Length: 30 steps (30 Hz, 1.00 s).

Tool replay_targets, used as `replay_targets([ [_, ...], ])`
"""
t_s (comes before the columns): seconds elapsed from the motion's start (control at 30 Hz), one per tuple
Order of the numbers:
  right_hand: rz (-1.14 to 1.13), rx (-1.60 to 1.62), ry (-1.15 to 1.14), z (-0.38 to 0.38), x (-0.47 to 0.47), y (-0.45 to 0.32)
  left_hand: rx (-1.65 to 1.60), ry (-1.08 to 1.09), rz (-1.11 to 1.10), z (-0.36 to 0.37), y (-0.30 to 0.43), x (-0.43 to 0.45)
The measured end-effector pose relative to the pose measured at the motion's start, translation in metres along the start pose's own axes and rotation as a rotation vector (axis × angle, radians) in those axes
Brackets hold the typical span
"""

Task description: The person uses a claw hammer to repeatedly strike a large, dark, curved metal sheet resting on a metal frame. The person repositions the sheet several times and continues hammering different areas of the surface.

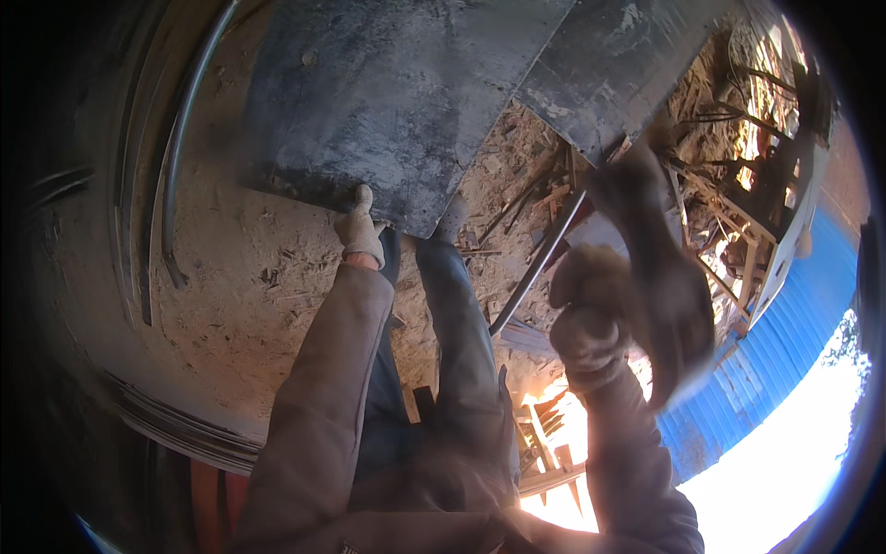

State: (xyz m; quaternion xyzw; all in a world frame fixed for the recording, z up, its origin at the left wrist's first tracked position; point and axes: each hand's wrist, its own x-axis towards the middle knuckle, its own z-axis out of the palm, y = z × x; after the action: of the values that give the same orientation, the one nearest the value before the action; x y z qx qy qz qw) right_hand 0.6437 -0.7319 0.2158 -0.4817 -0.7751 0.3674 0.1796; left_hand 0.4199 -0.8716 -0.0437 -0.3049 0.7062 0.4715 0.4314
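Note:
My left hand (361,225), in a light knitted glove, grips the near edge of a large dark, scuffed panel (387,104), thumb on its upper face. The panel's near corner lies by my legs and one shoe. My right hand (592,315), also gloved, is raised at the right, closed on a dark tool (668,291) that is blurred by motion; its exact kind cannot be told. A second dark panel (595,76) lies at the upper right, beside the first one.
A metal pipe (543,260) slants between my legs and my right hand. Another bent pipe (178,138) lies at the left. Wood scraps (554,197) litter the dirt floor. At the right are a pile of broken wood (734,235) and blue corrugated sheeting (768,339).

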Motion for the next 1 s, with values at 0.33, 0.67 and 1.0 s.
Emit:
replay_targets([
  [0.33,0.075,0.049,-0.05,0.08,-0.022,0.108,0.007,0.016,0.117,0.002,-0.02,0.005],
  [0.67,0.131,-0.14,-0.453,0.108,-0.044,0.13,0.066,0.061,0.096,0.006,-0.026,0.001],
  [1.0,0.638,0.61,-0.273,0.096,-0.029,0.138,0.018,0.096,0.085,0.011,-0.031,0.001],
])
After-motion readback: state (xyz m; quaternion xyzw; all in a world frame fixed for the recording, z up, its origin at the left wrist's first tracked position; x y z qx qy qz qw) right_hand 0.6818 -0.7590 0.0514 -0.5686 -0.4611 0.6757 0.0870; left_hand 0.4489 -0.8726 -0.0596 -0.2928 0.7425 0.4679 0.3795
